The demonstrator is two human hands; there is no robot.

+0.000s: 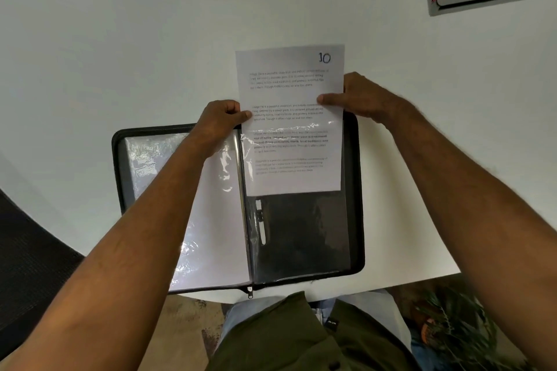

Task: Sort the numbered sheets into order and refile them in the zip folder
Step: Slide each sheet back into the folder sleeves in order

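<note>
Sheet [291,93] marked "10" (handwritten), both hands pinching it, half inside zip folder [354,190]

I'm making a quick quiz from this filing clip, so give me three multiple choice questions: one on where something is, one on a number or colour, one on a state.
1. Where is the lower part of the sheet?
A. Inside the right-hand clear sleeve
B. Flat on the table beside the folder
C. Under the left-hand sleeve

2. What number is written on it?
A. 3
B. 10
C. 7

3. How is the zip folder?
A. Zipped shut
B. Standing upright
C. Lying open flat

Answers: 1 A, plastic glare crosses its lower text; 2 B, handwritten at the top right corner; 3 C, both halves lie spread on the white table, the zip pull at the near edge.
</note>
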